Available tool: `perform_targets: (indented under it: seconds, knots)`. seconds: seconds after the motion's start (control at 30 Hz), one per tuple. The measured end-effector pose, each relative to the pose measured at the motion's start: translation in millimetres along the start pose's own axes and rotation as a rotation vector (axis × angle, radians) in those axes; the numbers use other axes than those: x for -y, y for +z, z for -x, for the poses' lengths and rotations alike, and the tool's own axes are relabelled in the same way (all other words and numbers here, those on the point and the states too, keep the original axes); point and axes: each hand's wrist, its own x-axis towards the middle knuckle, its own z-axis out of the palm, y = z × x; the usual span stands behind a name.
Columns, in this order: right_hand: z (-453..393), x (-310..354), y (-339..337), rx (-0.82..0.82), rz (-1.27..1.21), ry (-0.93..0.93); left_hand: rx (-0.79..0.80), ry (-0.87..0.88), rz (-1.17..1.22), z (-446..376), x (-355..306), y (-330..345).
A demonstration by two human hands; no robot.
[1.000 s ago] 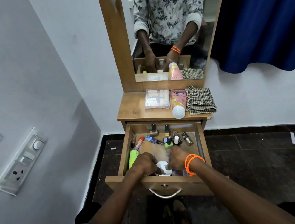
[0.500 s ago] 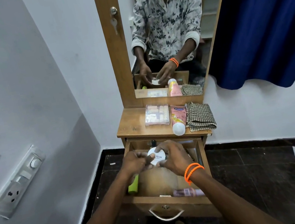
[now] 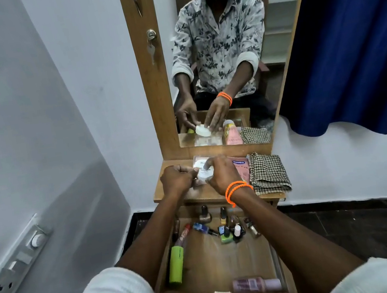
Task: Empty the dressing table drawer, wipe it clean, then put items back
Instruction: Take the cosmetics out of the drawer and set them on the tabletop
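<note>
1. Lifted out of the drawer (image 3: 275,258), the white jar (image 3: 204,170) now sits over the tabletop (image 3: 196,195).
2. Both my left hand (image 3: 177,178) and right hand (image 3: 221,173) pinch its sides.
3. Right of it lies a checked cloth (image 3: 268,172); a green tube (image 3: 176,265) stays in the drawer's left.

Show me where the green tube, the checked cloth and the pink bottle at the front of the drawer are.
green tube (image 3: 176,265), head view, middle of its body.
checked cloth (image 3: 267,172), head view, centre of the folded top.
pink bottle (image 3: 255,284), head view, middle of its side.
</note>
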Motion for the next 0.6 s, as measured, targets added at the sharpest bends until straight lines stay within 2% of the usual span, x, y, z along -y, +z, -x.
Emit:
perform_targets:
  seconds: [0.1,0.23,0.4,0.6]
  knots:
    - [-14,-2,2,0.018,0.041,0.060,-0.021,0.076,-0.163,-16,0,15]
    - [-35,-4,6,-0.008,0.064,0.076,-0.084,0.237,-0.515,-33,4,30]
    - [-43,-1,0,-0.026,0.107,0.051,-0.154,0.331,-0.621,-43,6,30]
    - [-51,-4,-2,-0.004,0.334,-0.069,-0.192,0.524,-0.902,-51,11,36]
